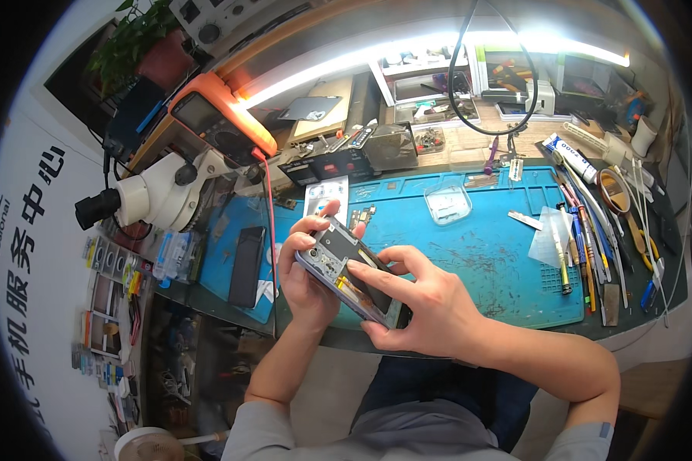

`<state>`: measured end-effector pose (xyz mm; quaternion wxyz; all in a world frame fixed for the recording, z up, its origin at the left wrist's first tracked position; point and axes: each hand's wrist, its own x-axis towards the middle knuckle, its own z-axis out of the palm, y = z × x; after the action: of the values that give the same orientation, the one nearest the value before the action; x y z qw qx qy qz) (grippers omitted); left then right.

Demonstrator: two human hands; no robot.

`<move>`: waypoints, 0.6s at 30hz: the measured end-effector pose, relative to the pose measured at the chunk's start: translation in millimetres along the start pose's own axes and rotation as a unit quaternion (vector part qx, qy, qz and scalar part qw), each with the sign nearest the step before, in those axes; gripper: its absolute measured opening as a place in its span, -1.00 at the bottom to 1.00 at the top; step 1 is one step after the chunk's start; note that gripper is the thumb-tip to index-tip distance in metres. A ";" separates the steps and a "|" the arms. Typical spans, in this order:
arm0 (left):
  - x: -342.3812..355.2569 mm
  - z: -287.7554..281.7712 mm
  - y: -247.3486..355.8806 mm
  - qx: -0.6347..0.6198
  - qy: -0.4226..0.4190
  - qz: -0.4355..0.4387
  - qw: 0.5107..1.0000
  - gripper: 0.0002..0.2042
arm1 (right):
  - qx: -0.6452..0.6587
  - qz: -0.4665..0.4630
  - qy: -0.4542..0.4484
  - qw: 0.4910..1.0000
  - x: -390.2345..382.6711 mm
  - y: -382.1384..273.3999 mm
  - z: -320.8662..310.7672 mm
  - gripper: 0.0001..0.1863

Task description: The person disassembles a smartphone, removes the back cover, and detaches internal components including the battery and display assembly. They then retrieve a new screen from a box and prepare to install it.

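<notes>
Glaring light strip [419, 43], fisheye-curved edges

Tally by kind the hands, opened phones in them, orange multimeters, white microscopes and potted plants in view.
Hands: 2 (left hand, right hand)
Opened phone: 1
Orange multimeter: 1
White microscope: 1
Potted plant: 1
Total: 6
</notes>
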<state>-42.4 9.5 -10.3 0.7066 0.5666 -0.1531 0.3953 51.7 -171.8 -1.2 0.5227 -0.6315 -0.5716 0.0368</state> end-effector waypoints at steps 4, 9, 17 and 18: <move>-3.6 10.6 3.8 0.004 0.054 -0.069 0.996 -0.58 | -0.061 -0.009 0.047 0.997 -0.4 -1.7 0.2 -0.21; -8.8 23.1 8.0 0.077 0.053 -0.169 0.981 -0.33 | -0.143 0.004 0.072 0.987 1.4 8.8 -4.4 -0.13; -2.7 27.4 17.0 0.015 0.132 -0.257 0.957 -0.44 | -0.166 0.019 0.032 0.985 2.7 8.5 -9.0 -0.01; -3.0 26.6 16.8 -0.003 0.127 -0.258 0.958 -0.45 | -0.170 0.018 0.032 0.985 2.7 8.3 -8.7 -0.01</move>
<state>-50.4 -15.4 7.4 0.8000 0.5294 0.0883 0.2681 64.0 -173.5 -1.7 0.4250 -0.7224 -0.5407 -0.0718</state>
